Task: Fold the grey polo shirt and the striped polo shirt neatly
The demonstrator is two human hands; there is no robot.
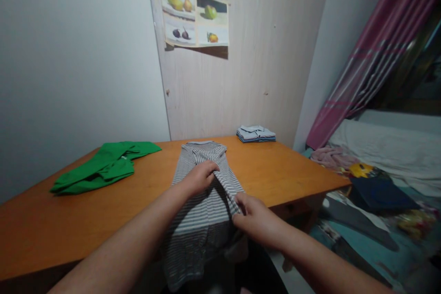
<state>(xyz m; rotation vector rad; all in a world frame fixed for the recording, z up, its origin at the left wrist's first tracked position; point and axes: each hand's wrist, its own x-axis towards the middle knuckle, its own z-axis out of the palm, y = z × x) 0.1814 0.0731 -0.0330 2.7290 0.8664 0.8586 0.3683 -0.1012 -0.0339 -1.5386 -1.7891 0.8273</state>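
A grey-and-white striped garment [186,213] lies lengthwise on the orange-brown table [148,202], its lower end hanging over the front edge. My left hand [204,177] pinches a fold of the striped cloth near the garment's middle. Lower and to the right, my right hand [251,216] grips the same side edge of the cloth between thumb and fingers. Between the two hands the edge is lifted and pulled taut, with a shadowed gap under it. The far end of the garment lies flat, partly folded over.
A crumpled green garment [99,167] lies on the table's left. A small stack of folded clothes [256,133] sits at the back right. Beyond the table's right edge is a bed [396,156] with assorted items, near a pink curtain [365,55]. A fruit poster [195,20] hangs behind.
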